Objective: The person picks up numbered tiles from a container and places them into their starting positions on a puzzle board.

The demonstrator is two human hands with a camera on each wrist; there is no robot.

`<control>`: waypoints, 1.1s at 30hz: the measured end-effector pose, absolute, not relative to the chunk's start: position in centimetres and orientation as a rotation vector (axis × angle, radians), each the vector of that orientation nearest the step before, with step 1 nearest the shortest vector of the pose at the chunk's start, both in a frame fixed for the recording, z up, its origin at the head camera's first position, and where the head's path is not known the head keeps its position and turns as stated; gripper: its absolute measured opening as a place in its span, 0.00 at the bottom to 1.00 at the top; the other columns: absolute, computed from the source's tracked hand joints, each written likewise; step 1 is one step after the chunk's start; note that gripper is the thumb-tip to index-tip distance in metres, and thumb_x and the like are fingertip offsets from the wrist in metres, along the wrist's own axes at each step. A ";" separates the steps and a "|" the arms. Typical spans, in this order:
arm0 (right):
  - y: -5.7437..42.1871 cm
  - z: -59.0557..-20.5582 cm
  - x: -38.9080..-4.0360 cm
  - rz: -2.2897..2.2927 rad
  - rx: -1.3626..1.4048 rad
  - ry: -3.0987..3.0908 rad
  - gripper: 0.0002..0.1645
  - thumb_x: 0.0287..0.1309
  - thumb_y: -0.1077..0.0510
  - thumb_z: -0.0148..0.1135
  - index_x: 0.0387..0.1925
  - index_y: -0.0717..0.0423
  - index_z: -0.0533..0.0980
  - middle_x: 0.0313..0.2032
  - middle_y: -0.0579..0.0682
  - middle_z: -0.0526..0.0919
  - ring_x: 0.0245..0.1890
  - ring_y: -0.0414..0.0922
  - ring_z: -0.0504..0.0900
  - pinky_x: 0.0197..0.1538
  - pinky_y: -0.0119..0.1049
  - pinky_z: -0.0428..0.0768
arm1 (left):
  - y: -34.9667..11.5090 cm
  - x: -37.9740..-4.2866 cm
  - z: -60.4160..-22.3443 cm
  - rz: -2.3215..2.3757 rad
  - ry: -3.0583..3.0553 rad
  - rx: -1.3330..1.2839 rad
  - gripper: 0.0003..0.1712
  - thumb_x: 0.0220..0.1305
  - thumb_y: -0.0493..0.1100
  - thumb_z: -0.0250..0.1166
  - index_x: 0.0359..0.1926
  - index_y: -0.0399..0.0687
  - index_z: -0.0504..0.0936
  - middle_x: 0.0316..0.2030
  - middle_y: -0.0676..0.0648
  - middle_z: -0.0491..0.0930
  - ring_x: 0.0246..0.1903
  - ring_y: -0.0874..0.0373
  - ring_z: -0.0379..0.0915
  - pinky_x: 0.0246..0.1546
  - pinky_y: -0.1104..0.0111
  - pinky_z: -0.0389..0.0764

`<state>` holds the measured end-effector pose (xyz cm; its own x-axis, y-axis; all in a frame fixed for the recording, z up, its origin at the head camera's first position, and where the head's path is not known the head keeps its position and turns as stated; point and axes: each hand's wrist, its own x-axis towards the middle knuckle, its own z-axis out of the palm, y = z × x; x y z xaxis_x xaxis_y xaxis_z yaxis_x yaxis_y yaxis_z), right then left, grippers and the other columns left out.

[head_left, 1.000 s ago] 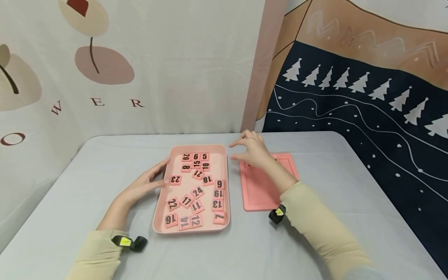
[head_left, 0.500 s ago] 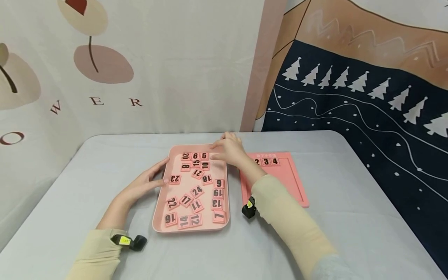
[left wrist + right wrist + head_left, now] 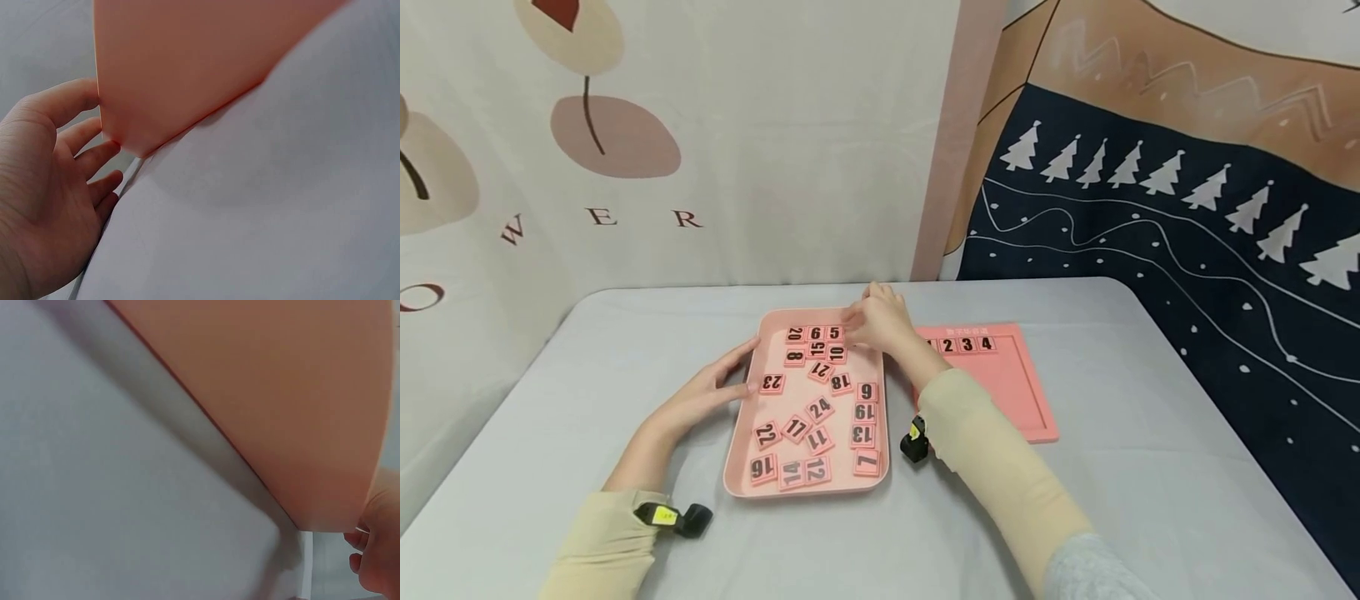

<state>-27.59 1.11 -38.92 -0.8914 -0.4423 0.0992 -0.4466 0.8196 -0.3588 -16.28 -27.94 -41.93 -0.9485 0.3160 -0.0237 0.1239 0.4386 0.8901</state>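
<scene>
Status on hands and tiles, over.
Left hand touching pink tray. Right hand beside tile 5, grip unclear. Tiles 1 to 4 on board. No obstruction visible.

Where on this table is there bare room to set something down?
Bare table lies right of the pink board, and on the near side of the tray, between the sleeves. The board's visible part below tiles 1 to 4 is bare too. Crowded: the tray's far end, with loose tiles packed beside the right hand.

The counter [image 3: 1150,417] is lit evenly, tile 14 [image 3: 791,475] and tile 12 [image 3: 817,470] are greyed by glare, and in the dimmer wrist views soft shadows are cast beside the tray [image 3: 281,412].
</scene>
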 end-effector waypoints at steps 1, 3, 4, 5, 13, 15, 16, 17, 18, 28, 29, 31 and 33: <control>1.0 -39.0 -27.6 0.595 0.734 -2.987 0.22 0.44 0.42 0.74 0.45 0.38 0.84 0.47 0.46 0.67 0.50 0.45 0.63 0.53 0.39 0.64 | -28.0 -16.2 -41.9 1.525 2.500 0.386 0.45 0.63 0.44 0.64 0.75 0.52 0.50 0.74 0.40 0.44 0.71 0.39 0.36 0.66 0.41 0.39; 0.7 -39.1 -27.6 0.588 0.743 -2.990 0.21 0.44 0.42 0.74 0.44 0.38 0.84 0.47 0.47 0.68 0.50 0.45 0.63 0.54 0.39 0.64 | -28.1 -16.1 -41.8 1.530 2.497 0.382 0.45 0.63 0.44 0.63 0.75 0.52 0.50 0.74 0.40 0.44 0.71 0.40 0.36 0.67 0.41 0.38; 0.7 -39.2 -27.6 0.590 0.742 -2.991 0.21 0.45 0.42 0.74 0.43 0.38 0.84 0.47 0.47 0.68 0.50 0.45 0.63 0.54 0.40 0.64 | -28.1 -16.1 -41.8 1.533 2.494 0.384 0.44 0.63 0.44 0.63 0.75 0.52 0.50 0.74 0.40 0.44 0.71 0.40 0.36 0.67 0.41 0.38; 0.7 -39.2 -27.6 0.595 0.742 -2.994 0.20 0.45 0.43 0.74 0.43 0.38 0.85 0.48 0.47 0.68 0.51 0.45 0.63 0.54 0.40 0.64 | -28.0 -16.1 -41.8 1.536 2.491 0.384 0.44 0.63 0.44 0.63 0.75 0.52 0.51 0.74 0.40 0.44 0.71 0.40 0.36 0.67 0.42 0.38; 0.1 -39.5 -28.0 0.568 0.756 -3.011 0.17 0.45 0.45 0.73 0.41 0.39 0.85 0.46 0.47 0.70 0.50 0.46 0.64 0.52 0.40 0.65 | -28.1 -16.2 -41.7 1.531 2.499 0.397 0.44 0.63 0.44 0.63 0.75 0.51 0.51 0.74 0.41 0.45 0.71 0.40 0.36 0.67 0.41 0.38; 0.0 -39.6 -28.0 0.593 0.756 -3.012 0.16 0.45 0.45 0.74 0.39 0.39 0.85 0.45 0.47 0.69 0.48 0.45 0.64 0.51 0.40 0.65 | -28.1 -16.2 -41.7 1.537 2.494 0.396 0.44 0.64 0.43 0.63 0.75 0.51 0.51 0.74 0.41 0.45 0.71 0.40 0.36 0.67 0.42 0.38; -0.1 -39.6 -28.0 0.607 0.755 -3.011 0.15 0.45 0.45 0.74 0.38 0.40 0.85 0.44 0.47 0.69 0.48 0.45 0.64 0.51 0.40 0.65 | -28.0 -16.2 -41.7 1.540 2.491 0.396 0.44 0.64 0.43 0.63 0.75 0.51 0.51 0.74 0.41 0.45 0.71 0.40 0.36 0.67 0.42 0.38; -0.1 -39.7 -28.0 0.624 0.753 -3.010 0.14 0.45 0.46 0.74 0.37 0.41 0.84 0.44 0.47 0.69 0.48 0.45 0.64 0.51 0.40 0.65 | -28.0 -16.1 -41.7 1.545 2.486 0.396 0.44 0.64 0.43 0.63 0.75 0.51 0.50 0.74 0.40 0.45 0.71 0.41 0.36 0.67 0.42 0.38; -0.1 -39.7 -27.9 0.641 0.751 -3.011 0.14 0.45 0.46 0.75 0.36 0.41 0.84 0.44 0.47 0.69 0.48 0.45 0.64 0.51 0.40 0.65 | -28.0 -16.1 -41.7 1.550 2.481 0.397 0.44 0.64 0.43 0.63 0.75 0.51 0.50 0.74 0.40 0.44 0.71 0.41 0.36 0.67 0.42 0.38; 0.8 -39.4 -27.7 0.721 0.769 -2.967 0.19 0.40 0.45 0.77 0.37 0.44 0.83 0.48 0.47 0.68 0.50 0.46 0.63 0.55 0.41 0.64 | -27.8 -16.1 -41.9 1.548 2.485 0.402 0.44 0.63 0.43 0.63 0.75 0.52 0.51 0.73 0.39 0.45 0.71 0.40 0.36 0.67 0.42 0.39; 1.0 -39.3 -27.6 0.731 0.770 -2.955 0.20 0.40 0.44 0.77 0.37 0.44 0.83 0.48 0.47 0.68 0.50 0.45 0.63 0.55 0.41 0.64 | -27.8 -16.1 -41.9 1.546 2.486 0.406 0.44 0.63 0.43 0.63 0.75 0.52 0.51 0.73 0.39 0.45 0.71 0.40 0.37 0.67 0.42 0.39; 1.3 -39.0 -27.5 0.753 0.777 -2.930 0.21 0.39 0.42 0.77 0.37 0.43 0.83 0.47 0.46 0.67 0.50 0.45 0.63 0.55 0.40 0.63 | -27.9 -16.1 -41.9 1.548 2.486 0.407 0.44 0.63 0.43 0.63 0.75 0.52 0.51 0.74 0.39 0.45 0.71 0.41 0.36 0.67 0.42 0.39; 1.8 -38.7 -27.4 0.767 0.786 -2.903 0.23 0.38 0.40 0.77 0.38 0.43 0.83 0.46 0.46 0.67 0.49 0.45 0.62 0.54 0.41 0.63 | -28.0 -16.1 -41.9 1.547 2.489 0.408 0.44 0.63 0.43 0.63 0.75 0.52 0.51 0.74 0.40 0.44 0.71 0.41 0.36 0.67 0.42 0.38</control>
